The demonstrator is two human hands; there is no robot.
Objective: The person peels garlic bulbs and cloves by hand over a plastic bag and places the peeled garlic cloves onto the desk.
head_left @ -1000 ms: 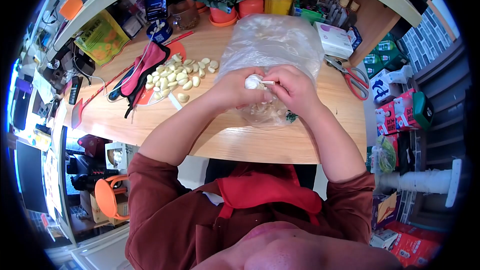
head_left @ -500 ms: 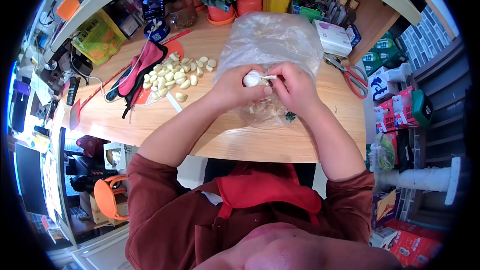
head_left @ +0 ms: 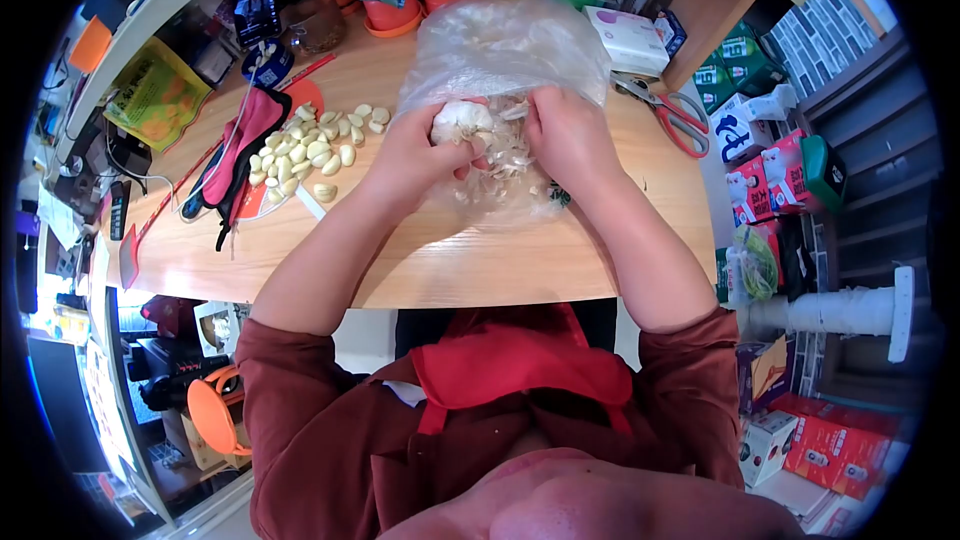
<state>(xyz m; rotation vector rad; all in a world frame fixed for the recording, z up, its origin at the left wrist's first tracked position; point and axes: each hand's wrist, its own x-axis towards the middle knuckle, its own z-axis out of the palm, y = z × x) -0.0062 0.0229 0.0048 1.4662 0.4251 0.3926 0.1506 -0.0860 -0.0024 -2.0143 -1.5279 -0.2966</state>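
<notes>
in my left hand (head_left: 418, 156) the garlic bulb (head_left: 462, 118) is papery and dull; the loose skins (head_left: 507, 156) beside it look thin, dry and crinkled. the clear plastic bag (head_left: 505, 40) is wrinkled and glossy. the peeled cloves (head_left: 300, 151) are smooth with a faint sheen. my table top (head_left: 450, 270) is smooth wood-grain, the scissors (head_left: 686, 127) metal-bladed, my sleeves (head_left: 688, 365) matt cloth.

Can see a white, papery garlic bulb (head_left: 462, 118) (partly hidden) in the left hand (head_left: 414, 153), beside loose pale skins (head_left: 514, 158) upon the crumpled, clear plastic bag (head_left: 505, 45).
</notes>
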